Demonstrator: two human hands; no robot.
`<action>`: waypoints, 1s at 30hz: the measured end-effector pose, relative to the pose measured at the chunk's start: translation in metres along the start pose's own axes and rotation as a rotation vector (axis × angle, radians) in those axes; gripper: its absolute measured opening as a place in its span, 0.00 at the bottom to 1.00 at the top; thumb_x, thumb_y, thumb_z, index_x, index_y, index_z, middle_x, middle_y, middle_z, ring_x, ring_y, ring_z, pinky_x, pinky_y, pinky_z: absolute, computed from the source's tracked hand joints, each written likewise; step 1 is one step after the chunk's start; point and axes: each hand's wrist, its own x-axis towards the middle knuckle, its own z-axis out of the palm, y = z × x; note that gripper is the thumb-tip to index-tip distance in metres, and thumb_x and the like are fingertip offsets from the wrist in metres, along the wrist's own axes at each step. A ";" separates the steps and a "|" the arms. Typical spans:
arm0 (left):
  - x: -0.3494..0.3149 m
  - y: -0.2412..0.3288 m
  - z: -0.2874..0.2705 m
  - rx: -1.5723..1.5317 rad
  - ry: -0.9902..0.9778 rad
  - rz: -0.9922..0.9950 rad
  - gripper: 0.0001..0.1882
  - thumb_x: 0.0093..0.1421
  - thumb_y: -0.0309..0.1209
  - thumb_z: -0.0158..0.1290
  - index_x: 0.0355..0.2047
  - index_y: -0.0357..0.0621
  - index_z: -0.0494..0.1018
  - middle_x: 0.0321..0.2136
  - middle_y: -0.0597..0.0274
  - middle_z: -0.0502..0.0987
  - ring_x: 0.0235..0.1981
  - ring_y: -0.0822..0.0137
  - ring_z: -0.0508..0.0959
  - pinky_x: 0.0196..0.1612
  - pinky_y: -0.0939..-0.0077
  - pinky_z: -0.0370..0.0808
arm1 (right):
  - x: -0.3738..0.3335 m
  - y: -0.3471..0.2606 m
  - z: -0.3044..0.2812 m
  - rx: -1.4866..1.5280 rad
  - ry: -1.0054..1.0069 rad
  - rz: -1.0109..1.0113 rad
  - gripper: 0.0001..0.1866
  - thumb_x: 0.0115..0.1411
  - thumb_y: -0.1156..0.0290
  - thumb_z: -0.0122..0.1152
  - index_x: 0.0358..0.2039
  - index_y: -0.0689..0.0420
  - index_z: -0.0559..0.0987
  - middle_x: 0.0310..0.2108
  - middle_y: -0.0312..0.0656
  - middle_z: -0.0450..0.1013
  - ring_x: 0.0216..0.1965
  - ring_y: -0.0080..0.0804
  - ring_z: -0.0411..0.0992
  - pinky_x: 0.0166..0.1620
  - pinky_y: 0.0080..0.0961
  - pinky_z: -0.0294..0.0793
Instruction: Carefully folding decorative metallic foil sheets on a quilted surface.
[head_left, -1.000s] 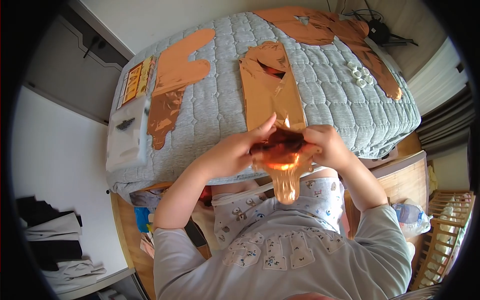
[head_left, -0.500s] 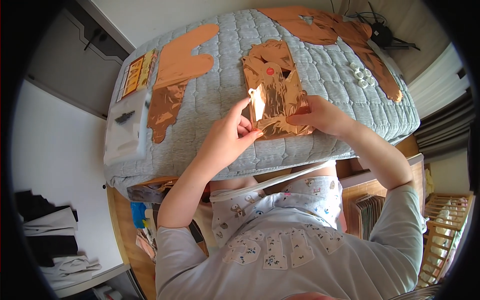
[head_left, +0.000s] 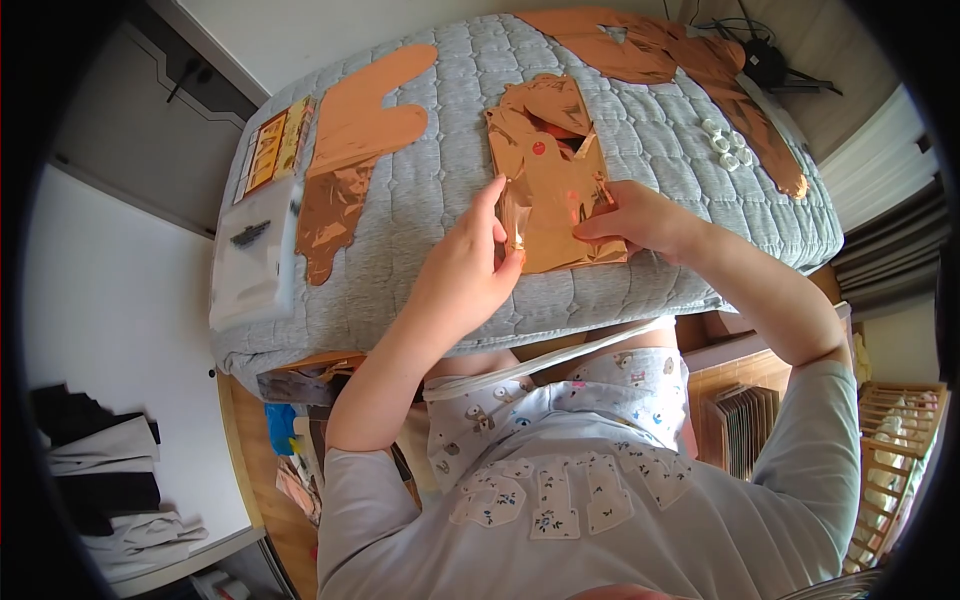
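- Copper foil piece (head_left: pixel 555 225): lies flatter between the hands than half a second ago, large crinkles eased; smoothing of the fold appears further along.
- It rests on the quilted bed cover (head_left: pixel 455 175).
- Left hand (head_left: pixel 460 272): thumb and forefinger spread apart along its near edge.
- Right hand (head_left: pixel 650 222): thumb atop the opposite edge; cannot tell whether the hidden fingers pinch.
- Foil is shiny, creased beside both grips; red spot (head_left: pixel 539 148) beyond the fingertips.
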 end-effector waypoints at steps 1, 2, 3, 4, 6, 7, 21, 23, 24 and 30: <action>-0.003 0.006 0.005 0.088 0.070 0.005 0.39 0.63 0.25 0.59 0.72 0.43 0.54 0.47 0.52 0.76 0.36 0.59 0.82 0.42 0.63 0.80 | 0.000 0.001 -0.001 0.001 -0.004 -0.008 0.21 0.58 0.66 0.73 0.51 0.58 0.80 0.39 0.34 0.79 0.36 0.19 0.77 0.33 0.19 0.76; -0.007 0.010 0.009 0.177 0.141 0.010 0.37 0.63 0.28 0.59 0.70 0.40 0.57 0.53 0.48 0.74 0.43 0.52 0.82 0.47 0.58 0.81 | 0.001 0.002 0.000 0.002 -0.009 -0.016 0.21 0.58 0.66 0.73 0.51 0.58 0.79 0.39 0.34 0.79 0.36 0.19 0.77 0.33 0.19 0.76; -0.011 0.010 0.016 0.177 0.138 0.011 0.37 0.63 0.28 0.59 0.70 0.40 0.57 0.53 0.48 0.74 0.43 0.52 0.82 0.47 0.58 0.81 | 0.001 0.001 0.000 0.004 -0.008 -0.015 0.21 0.58 0.66 0.73 0.51 0.58 0.79 0.39 0.34 0.79 0.36 0.19 0.77 0.33 0.19 0.76; -0.015 0.007 0.026 0.329 0.247 0.250 0.33 0.64 0.29 0.58 0.68 0.39 0.61 0.57 0.45 0.72 0.50 0.50 0.79 0.53 0.56 0.78 | 0.000 0.000 0.000 -0.011 -0.014 -0.021 0.21 0.58 0.65 0.73 0.51 0.57 0.80 0.39 0.34 0.79 0.36 0.19 0.77 0.33 0.19 0.76; -0.030 0.007 0.039 0.511 0.229 0.473 0.33 0.64 0.41 0.60 0.66 0.38 0.67 0.64 0.43 0.68 0.67 0.46 0.67 0.67 0.54 0.69 | 0.001 0.000 -0.001 -0.024 -0.022 -0.030 0.21 0.58 0.64 0.73 0.51 0.56 0.81 0.39 0.33 0.80 0.37 0.19 0.77 0.33 0.20 0.76; -0.033 0.005 0.046 0.510 0.227 0.476 0.33 0.64 0.41 0.60 0.66 0.38 0.67 0.64 0.43 0.68 0.67 0.46 0.67 0.67 0.54 0.69 | 0.003 0.002 -0.002 -0.046 -0.012 -0.034 0.22 0.58 0.64 0.73 0.51 0.56 0.80 0.39 0.33 0.79 0.36 0.18 0.77 0.33 0.20 0.76; -0.038 -0.008 0.063 0.581 0.164 0.501 0.44 0.59 0.50 0.63 0.68 0.35 0.64 0.65 0.42 0.68 0.67 0.47 0.68 0.68 0.55 0.68 | -0.030 0.022 -0.005 0.203 -0.017 -0.157 0.23 0.65 0.71 0.66 0.60 0.61 0.74 0.43 0.36 0.78 0.41 0.18 0.76 0.41 0.17 0.77; -0.038 -0.007 0.063 0.579 0.163 0.503 0.45 0.58 0.50 0.63 0.68 0.35 0.64 0.65 0.42 0.68 0.67 0.47 0.68 0.68 0.54 0.68 | -0.036 0.046 -0.006 -0.001 0.165 -0.486 0.23 0.65 0.76 0.65 0.60 0.61 0.73 0.39 0.34 0.77 0.39 0.17 0.75 0.41 0.18 0.76; -0.038 -0.008 0.064 0.570 0.163 0.494 0.44 0.58 0.50 0.64 0.68 0.37 0.65 0.65 0.42 0.68 0.68 0.47 0.67 0.67 0.54 0.69 | -0.042 0.048 0.000 -0.003 0.158 -0.486 0.23 0.65 0.76 0.65 0.60 0.61 0.73 0.39 0.34 0.77 0.39 0.17 0.75 0.41 0.18 0.76; -0.037 -0.007 0.067 0.574 0.188 0.487 0.40 0.58 0.52 0.64 0.67 0.48 0.68 0.66 0.43 0.67 0.67 0.48 0.68 0.66 0.52 0.70 | -0.054 0.054 0.035 -0.187 0.548 -0.531 0.22 0.60 0.80 0.68 0.55 0.61 0.75 0.28 0.34 0.75 0.31 0.19 0.70 0.39 0.20 0.73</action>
